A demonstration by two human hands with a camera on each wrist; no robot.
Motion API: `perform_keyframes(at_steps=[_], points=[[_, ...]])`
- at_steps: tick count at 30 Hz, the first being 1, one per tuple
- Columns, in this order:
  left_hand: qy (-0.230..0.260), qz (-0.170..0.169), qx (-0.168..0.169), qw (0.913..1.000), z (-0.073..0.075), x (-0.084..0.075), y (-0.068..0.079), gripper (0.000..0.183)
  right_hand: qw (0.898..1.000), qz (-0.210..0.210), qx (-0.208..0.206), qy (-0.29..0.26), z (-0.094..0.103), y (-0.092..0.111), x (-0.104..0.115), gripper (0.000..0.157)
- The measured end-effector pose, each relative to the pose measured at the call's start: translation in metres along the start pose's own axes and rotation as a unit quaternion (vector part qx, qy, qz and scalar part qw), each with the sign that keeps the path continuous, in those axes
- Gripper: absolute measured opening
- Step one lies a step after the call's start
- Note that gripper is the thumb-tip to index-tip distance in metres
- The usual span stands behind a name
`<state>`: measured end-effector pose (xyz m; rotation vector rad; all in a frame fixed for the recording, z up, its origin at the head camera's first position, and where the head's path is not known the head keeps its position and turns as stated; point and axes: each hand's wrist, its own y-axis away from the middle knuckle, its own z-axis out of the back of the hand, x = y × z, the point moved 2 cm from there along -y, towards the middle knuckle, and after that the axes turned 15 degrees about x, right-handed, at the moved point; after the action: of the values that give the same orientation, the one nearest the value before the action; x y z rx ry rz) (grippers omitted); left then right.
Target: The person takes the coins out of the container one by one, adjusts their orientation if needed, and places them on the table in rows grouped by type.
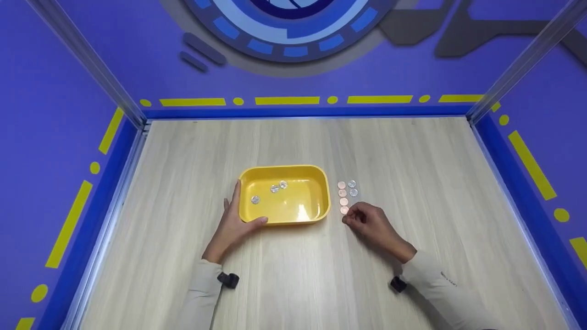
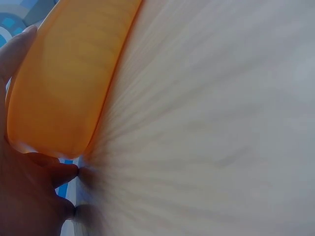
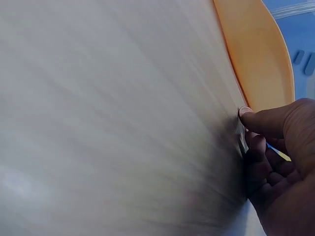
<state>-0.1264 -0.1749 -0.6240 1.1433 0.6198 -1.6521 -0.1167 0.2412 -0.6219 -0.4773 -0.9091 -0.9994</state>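
Observation:
A yellow plastic tray [image 1: 284, 220] stands on the table with three silver coins inside, one of them a silver coin [image 1: 255, 200] at the left. My left hand [image 1: 238, 224] grips the tray's left end, thumb over the near rim and fingers along the outer wall. Right of the tray lie a column of copper coins [image 1: 342, 193] and two silver coins [image 1: 352, 188] beside it. My right hand [image 1: 371, 224] is at the column's near end, thumb and forefinger pinching at the lowest copper coin [image 1: 344, 210]. Those fingertips partly hide that coin.
A pale wood-grain table [image 1: 284, 275] lies under everything. Blue-purple panels with yellow marks, such as the back wall [image 1: 293, 87], enclose it at the back and both sides. Each sleeve carries a small black wrist camera [image 1: 228, 280].

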Motion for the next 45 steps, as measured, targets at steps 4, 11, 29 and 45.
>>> perform_keyframes(at_steps=[4,11,29,45], points=[[0.0,-0.001,-0.001,1.0,0.0,0.001,0.0,0.135,1.0,0.009,-0.014,0.02,-0.001,-0.001,0.0,0.013],[0.0,0.002,0.0,1.0,0.001,0.001,-0.001,0.135,0.999,0.018,-0.016,0.026,-0.001,-0.002,0.0,0.016],[-0.001,0.015,-0.003,0.9999,0.003,0.0,0.0,0.137,0.999,0.003,-0.023,-0.029,0.009,-0.02,0.013,0.011],[-0.001,0.024,0.004,0.9997,0.001,-0.003,-0.001,0.137,0.999,0.043,0.02,0.007,0.043,-0.077,0.057,0.014]])
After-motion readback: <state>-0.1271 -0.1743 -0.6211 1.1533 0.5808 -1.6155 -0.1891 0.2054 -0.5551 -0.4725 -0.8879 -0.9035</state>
